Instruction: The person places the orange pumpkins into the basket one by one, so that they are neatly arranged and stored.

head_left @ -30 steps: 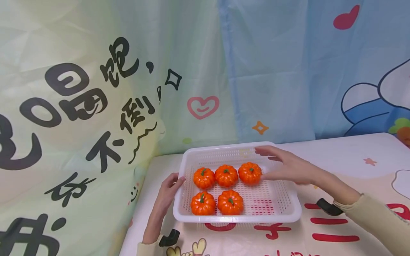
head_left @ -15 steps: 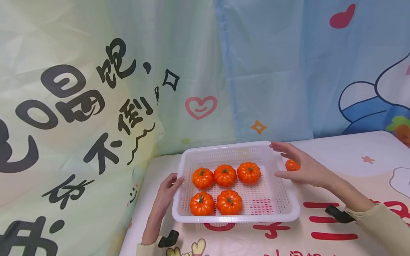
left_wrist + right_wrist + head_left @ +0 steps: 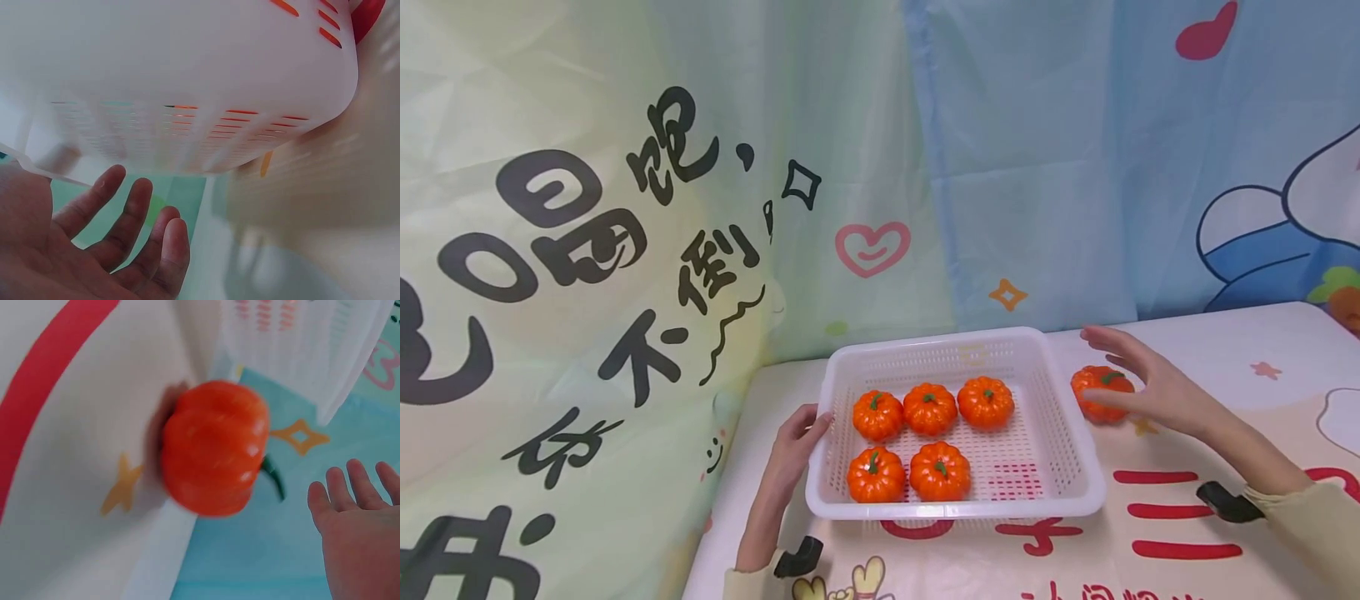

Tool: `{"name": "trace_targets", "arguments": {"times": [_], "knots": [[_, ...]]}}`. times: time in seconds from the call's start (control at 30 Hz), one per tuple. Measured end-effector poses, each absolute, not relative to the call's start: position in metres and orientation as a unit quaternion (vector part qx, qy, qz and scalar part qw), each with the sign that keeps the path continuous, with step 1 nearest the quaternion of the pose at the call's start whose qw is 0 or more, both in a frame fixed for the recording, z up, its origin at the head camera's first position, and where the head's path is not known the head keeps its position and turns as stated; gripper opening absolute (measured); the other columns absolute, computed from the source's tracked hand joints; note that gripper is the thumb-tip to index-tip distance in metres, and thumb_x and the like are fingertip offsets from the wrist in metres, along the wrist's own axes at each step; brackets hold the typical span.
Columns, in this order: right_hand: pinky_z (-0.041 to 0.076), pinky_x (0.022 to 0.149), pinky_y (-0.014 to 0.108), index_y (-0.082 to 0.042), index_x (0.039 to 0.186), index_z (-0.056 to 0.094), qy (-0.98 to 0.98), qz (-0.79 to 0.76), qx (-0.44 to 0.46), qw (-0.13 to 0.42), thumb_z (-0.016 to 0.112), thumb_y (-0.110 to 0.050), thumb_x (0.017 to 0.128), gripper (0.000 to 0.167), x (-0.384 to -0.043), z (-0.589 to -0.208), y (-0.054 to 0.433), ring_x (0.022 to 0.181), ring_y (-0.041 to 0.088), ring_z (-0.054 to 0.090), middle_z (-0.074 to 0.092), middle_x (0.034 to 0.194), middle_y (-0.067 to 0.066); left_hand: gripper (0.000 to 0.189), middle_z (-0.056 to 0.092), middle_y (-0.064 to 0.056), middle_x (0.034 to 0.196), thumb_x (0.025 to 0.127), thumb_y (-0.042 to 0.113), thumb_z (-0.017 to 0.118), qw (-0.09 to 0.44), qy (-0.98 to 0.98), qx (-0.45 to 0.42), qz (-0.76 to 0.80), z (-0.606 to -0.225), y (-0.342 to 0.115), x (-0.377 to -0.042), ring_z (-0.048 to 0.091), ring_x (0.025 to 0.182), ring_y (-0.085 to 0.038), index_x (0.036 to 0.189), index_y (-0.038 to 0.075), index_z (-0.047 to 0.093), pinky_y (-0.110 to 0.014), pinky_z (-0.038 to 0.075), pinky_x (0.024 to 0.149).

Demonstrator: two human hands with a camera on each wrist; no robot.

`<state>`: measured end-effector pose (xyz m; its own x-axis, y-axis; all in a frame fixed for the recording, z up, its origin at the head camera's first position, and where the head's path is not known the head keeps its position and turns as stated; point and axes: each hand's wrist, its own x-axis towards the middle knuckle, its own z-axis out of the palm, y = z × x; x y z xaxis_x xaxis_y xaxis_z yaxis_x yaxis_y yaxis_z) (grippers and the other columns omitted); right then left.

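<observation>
A white plastic basket [image 3: 955,510] holds several small orange pumpkins [image 3: 940,472] with green stems, set in two rows. My left hand [image 3: 795,450] holds the basket's left rim. Its thumb lies over the edge, while in the left wrist view the fingers [image 3: 128,219] spread below the rim on the outside. To the right of the basket, another orange pumpkin [image 3: 1101,393] sits on the table. My right hand [image 3: 1157,387] is beside it, thumb and fingers spread apart, with the thumb overlapping the pumpkin in the head view. In the right wrist view that pumpkin [image 3: 215,450] shows whole, its stem pointing sideways.
A printed cloth with red strokes and small drawings covers the table [image 3: 1180,517]. Hanging curtains [image 3: 1037,167] stand behind the table and along its left side. Both wrists wear black straps [image 3: 1228,502].
My right hand has moved from above the basket's right side out to the pumpkin on the table, which now shows more fully. The left hand stays at the rim.
</observation>
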<state>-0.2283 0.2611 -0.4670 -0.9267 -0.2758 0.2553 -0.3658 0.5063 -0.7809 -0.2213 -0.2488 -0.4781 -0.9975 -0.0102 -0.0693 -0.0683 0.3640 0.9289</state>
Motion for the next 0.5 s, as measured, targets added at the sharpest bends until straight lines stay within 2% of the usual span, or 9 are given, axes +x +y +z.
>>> {"name": "trace_targets", "arguments": {"times": [0.03,0.13,0.2,0.3,0.5], "knots": [[0.036,0.099,0.078,-0.019,0.158,0.028,-0.867,0.464,0.179,0.044,0.08,-0.02,0.083,0.092,-0.228,-0.469,0.264,0.137,0.006,0.038,0.035,0.159,0.017,0.039,0.064,-0.012,0.126,0.099,0.041,0.061,0.027,0.825,-0.026,0.563,-0.478,-0.249,-0.221,0.062,0.107,-0.025,0.127,0.014,0.063,-0.033,0.06,0.086],[0.034,0.097,0.081,-0.018,0.159,0.025,-0.875,0.457,0.156,0.031,0.079,-0.025,0.084,0.093,-0.229,-0.474,0.271,0.14,0.036,0.034,0.031,0.161,0.019,0.04,0.065,-0.012,0.125,0.099,0.042,0.061,0.028,0.827,-0.026,0.561,-0.478,-0.25,-0.222,0.062,0.106,-0.025,0.127,0.015,0.063,-0.032,0.06,0.085],[0.033,0.097,0.082,-0.017,0.16,0.023,-0.88,0.453,0.143,0.023,0.079,-0.028,0.085,0.094,-0.23,-0.477,0.274,0.14,0.049,0.031,0.028,0.162,0.022,0.039,0.065,-0.012,0.125,0.099,0.042,0.061,0.028,0.827,-0.028,0.56,-0.478,-0.25,-0.222,0.062,0.106,-0.024,0.127,0.015,0.063,-0.032,0.06,0.085],[0.033,0.096,0.081,-0.014,0.16,0.02,-0.885,0.446,0.129,0.009,0.078,-0.033,0.086,0.096,-0.231,-0.483,0.279,0.14,0.054,0.028,0.024,0.162,0.024,0.039,0.064,-0.011,0.126,0.099,0.042,0.06,0.027,0.827,-0.03,0.56,-0.478,-0.25,-0.222,0.062,0.106,-0.024,0.128,0.015,0.063,-0.032,0.06,0.086],[0.038,0.093,0.079,-0.014,0.161,0.018,-0.9,0.421,0.11,-0.021,0.077,-0.04,0.085,0.1,-0.233,-0.495,0.286,0.137,0.057,0.028,0.022,0.162,0.026,0.038,0.063,-0.013,0.127,0.102,0.036,0.058,0.023,0.835,-0.037,0.549,-0.479,-0.247,-0.221,0.061,0.106,-0.026,0.13,0.011,0.061,-0.037,0.06,0.088]]}}
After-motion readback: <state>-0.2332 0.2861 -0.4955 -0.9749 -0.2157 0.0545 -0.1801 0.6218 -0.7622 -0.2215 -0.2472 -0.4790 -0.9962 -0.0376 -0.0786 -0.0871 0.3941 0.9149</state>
